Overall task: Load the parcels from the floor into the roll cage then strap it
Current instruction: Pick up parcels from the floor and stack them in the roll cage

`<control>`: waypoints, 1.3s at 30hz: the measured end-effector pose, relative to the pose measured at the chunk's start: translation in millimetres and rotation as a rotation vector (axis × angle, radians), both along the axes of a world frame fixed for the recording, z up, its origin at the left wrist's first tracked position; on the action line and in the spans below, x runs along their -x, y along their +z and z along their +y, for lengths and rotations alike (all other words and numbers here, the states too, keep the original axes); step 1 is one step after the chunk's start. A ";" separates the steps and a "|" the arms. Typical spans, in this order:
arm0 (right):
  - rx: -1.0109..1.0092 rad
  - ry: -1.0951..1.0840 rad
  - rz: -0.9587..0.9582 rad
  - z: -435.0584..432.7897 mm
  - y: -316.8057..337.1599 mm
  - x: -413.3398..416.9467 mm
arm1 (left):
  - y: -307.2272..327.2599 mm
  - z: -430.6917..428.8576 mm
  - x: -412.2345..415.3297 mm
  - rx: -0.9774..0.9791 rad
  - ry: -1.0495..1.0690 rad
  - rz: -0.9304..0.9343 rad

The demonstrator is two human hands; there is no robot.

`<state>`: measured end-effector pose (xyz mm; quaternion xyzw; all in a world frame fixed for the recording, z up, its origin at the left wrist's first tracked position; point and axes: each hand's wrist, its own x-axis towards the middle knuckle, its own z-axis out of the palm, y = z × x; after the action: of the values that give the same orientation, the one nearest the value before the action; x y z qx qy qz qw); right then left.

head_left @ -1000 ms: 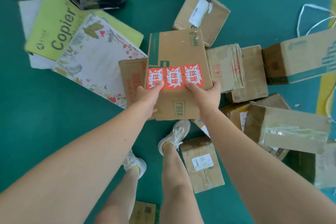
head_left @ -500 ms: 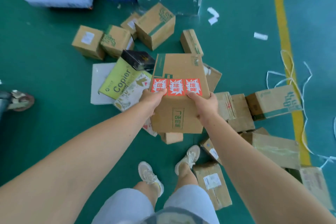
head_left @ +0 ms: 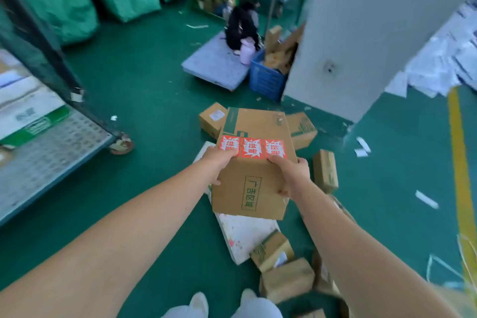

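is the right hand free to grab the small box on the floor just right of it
Probably not yet: the right hand and left hand both grip the stickered box. Nothing stands between it and the small box, but it would have to let go first.

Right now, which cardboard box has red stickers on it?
The big box held up between the left hand and right hand. It has three red stickers in a row; the floor boxes show none.
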<state>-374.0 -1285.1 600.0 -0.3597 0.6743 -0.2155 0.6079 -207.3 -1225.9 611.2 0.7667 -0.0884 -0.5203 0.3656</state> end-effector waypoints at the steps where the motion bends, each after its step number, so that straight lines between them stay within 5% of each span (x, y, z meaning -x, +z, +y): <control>1: 0.006 0.037 -0.013 -0.6 7.7 -10.6 | 7.6 5.5 -8.2 0.015 0.043 -0.006; 21: 0.074 0.754 -0.207 81.0 75.3 -209.2 | 83.4 182.8 -111.3 0.179 0.813 -0.137; 39: 0.073 0.870 -0.271 215.6 86.8 -448.4 | 90.1 322.3 -330.8 0.261 0.982 -0.203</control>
<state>74.4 -1069.5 686.8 -0.5991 0.3667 -0.0087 0.7117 123.6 -903.6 701.3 0.7124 0.1826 -0.1953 0.6489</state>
